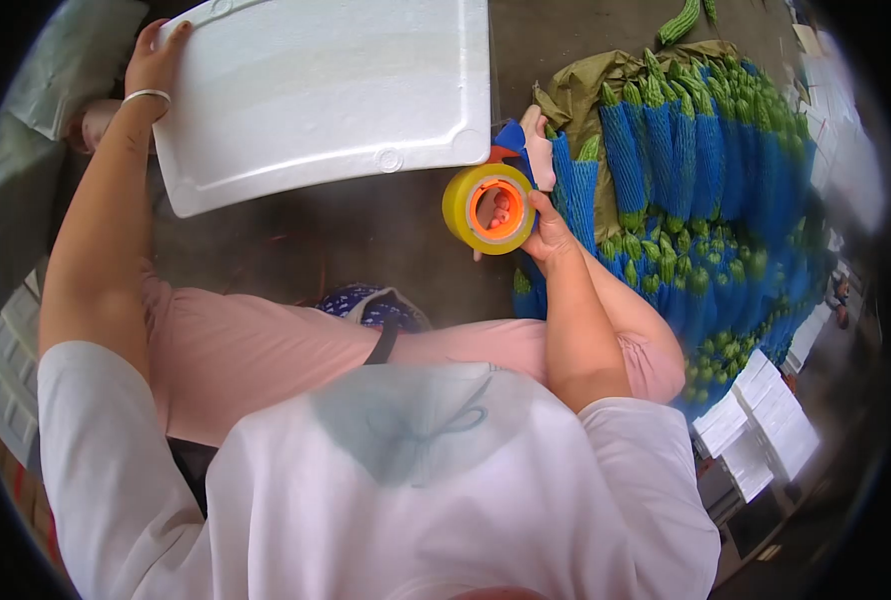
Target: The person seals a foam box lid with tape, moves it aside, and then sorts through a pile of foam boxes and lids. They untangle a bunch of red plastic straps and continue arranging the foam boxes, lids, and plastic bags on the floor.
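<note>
A white foam box (316, 90) with a flat lid lies in front of me at the upper middle. My left hand (158, 62), with a white band at the wrist, grips its far left corner, fingers bent over the edge. In my right hand (549, 235) is a tape dispenser (514, 192) carrying a wide roll of yellowish tape on an orange hub. The dispenser's blue and orange head is right at the box's near right corner. Part of my right hand is hidden behind the roll.
Bitter melons in blue mesh sleeves (656, 160) are heaped on the right, partly over an olive-brown cloth (591, 85). Loose bitter melons (681, 22) lie at the top right. More white boxes (761, 425) stand at the lower right. A dark blue patterned item (371, 305) sits by my legs.
</note>
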Demonstrator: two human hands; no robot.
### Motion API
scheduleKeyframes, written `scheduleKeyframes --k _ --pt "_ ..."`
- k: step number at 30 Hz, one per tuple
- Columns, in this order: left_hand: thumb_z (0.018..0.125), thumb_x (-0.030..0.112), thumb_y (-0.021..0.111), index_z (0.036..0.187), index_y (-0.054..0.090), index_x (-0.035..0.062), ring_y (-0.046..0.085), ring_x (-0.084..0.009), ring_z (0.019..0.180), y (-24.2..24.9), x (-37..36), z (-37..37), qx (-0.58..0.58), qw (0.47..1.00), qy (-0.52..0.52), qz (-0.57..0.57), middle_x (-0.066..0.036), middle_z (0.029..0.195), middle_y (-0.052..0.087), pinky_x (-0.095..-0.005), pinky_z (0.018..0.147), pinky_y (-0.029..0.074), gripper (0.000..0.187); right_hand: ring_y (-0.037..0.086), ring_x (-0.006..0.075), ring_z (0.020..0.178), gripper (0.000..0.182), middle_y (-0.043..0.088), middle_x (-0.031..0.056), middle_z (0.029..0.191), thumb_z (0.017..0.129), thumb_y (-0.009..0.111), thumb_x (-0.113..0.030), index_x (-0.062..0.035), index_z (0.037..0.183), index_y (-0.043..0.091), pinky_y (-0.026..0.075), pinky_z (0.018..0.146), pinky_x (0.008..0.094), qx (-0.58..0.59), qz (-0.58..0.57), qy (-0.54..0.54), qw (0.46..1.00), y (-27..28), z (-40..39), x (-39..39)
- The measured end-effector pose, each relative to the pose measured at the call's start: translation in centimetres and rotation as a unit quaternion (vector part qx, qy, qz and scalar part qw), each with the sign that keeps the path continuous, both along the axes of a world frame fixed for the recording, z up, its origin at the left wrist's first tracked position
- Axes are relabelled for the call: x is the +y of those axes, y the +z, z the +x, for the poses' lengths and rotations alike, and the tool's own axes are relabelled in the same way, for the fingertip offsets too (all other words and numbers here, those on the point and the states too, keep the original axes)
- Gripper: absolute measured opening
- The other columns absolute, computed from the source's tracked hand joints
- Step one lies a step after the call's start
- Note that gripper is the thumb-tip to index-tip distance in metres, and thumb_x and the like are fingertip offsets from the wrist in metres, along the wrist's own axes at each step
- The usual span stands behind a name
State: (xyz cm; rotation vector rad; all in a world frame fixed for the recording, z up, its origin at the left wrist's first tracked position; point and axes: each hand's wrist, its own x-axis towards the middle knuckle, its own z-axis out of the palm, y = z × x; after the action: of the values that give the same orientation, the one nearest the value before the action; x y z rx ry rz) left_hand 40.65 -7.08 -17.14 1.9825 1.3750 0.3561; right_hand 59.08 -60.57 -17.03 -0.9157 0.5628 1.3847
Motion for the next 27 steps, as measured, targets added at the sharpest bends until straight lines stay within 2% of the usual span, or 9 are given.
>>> scheduleKeyframes --k 8,11,15,16,18,19,21,25,27 --pt "0.078 0.053 0.066 0.127 0.053 0.0153 0.062 -0.0248 0.098 0.4 -0.2 0.6 -0.009 0.999 -0.019 -0.031 -0.015 0.114 0.062 -0.033 0.087 0.047 0.063 0.059 0.0193 0.083 0.052 0.061 0.0062 0.09 0.07 0.077 -0.028 -0.0038 0.11 0.055 0.051 0.083 0.0364 0.025 0.009 -0.014 1.0 0.7 -5.3 -1.0" --pt "0.078 0.055 0.064 0.127 0.052 0.0156 0.06 -0.0286 0.103 0.3 0.0 0.2 0.033 0.999 -0.025 0.034 -0.017 0.116 0.061 -0.0347 0.09 0.045 0.064 0.059 0.019 0.079 0.047 0.06 0.0065 0.088 0.073 0.075 -0.029 -0.0048 0.109 0.055 0.051 0.08 0.0371 -0.004 0.035 -0.006 0.999 0.4 -4.4 -0.1" --pt "0.079 0.056 0.063 0.128 0.051 0.016 0.058 -0.0342 0.107 -2.1 1.9 -3.9 0.047 0.995 0.078 0.046 -0.019 0.119 0.059 -0.0377 0.092 0.044 0.064 0.059 0.0176 0.073 0.04 0.06 0.0068 0.08 0.075 0.073 -0.027 -0.0045 0.104 0.057 0.053 0.072 0.0334 -0.024 0.013 -0.103 0.994 -0.6 1.7 6.6" --pt "0.079 0.056 0.063 0.128 0.051 0.016 0.058 -0.0342 0.107 -2.8 3.2 -5.0 0.046 0.994 0.08 0.054 -0.019 0.119 0.059 -0.0377 0.092 0.044 0.064 0.06 0.0169 0.07 0.039 0.06 0.0061 0.078 0.075 0.073 -0.026 -0.0045 0.103 0.057 0.054 0.066 0.0301 -0.109 0.018 -0.074 0.991 -1.2 4.8 9.2" --pt "0.081 0.056 0.059 0.129 0.049 0.016 0.057 -0.0353 0.109 -3.3 6.0 -6.4 0.215 0.943 -0.065 0.247 -0.018 0.121 0.058 -0.0397 0.092 0.044 0.063 0.06 0.0165 0.071 0.041 0.061 0.0056 0.086 0.075 0.073 -0.028 -0.0044 0.105 0.058 0.054 0.067 0.0293 -0.147 0.055 -0.023 0.987 -1.6 10.6 14.2" --pt "0.081 0.056 0.059 0.129 0.049 0.016 0.057 -0.0353 0.109 -1.8 5.3 -5.1 0.214 0.941 -0.06 0.254 -0.018 0.121 0.058 -0.0397 0.092 0.044 0.063 0.06 0.0171 0.076 0.044 0.061 0.006 0.09 0.076 0.073 -0.029 -0.0046 0.108 0.057 0.054 0.071 0.0314 -0.172 0.052 0.0 0.984 -1.1 12.6 16.6" --pt "0.083 0.061 0.053 0.127 0.05 0.0151 0.057 -0.0348 0.109 2.3 1.2 -1.2 0.149 0.972 -0.123 0.137 -0.017 0.119 0.059 -0.0414 0.091 0.044 0.064 0.06 0.0182 0.081 0.046 0.062 0.0064 0.092 0.075 0.073 -0.03 -0.0052 0.11 0.057 0.052 0.075 0.0333 -0.178 0.016 0.059 0.982 0.6 15.2 20.0" --pt "0.081 0.072 0.042 0.125 0.052 0.0143 0.06 -0.0347 0.105 3.9 1.1 0.7 0.285 0.956 -0.037 0.055 -0.017 0.112 0.063 -0.0421 0.087 0.045 0.073 0.06 0.0196 0.084 0.048 0.061 0.0074 0.094 0.075 0.074 -0.031 -0.0055 0.111 0.056 0.052 0.075 0.0339 -0.192 0.016 0.079 0.978 -1.8 17.6 20.4" --pt "0.081 0.073 0.041 0.125 0.051 0.0142 0.06 -0.0348 0.105 3.5 1.2 0.6 0.297 0.952 -0.042 0.058 -0.016 0.11 0.064 -0.0426 0.087 0.045 0.074 0.058 0.0166 0.07 0.044 0.059 0.007 0.081 0.078 0.07 -0.035 -0.0031 0.105 0.057 0.052 0.068 0.0324 -0.197 0.044 0.03 0.979 -2.0 15.4 19.5"
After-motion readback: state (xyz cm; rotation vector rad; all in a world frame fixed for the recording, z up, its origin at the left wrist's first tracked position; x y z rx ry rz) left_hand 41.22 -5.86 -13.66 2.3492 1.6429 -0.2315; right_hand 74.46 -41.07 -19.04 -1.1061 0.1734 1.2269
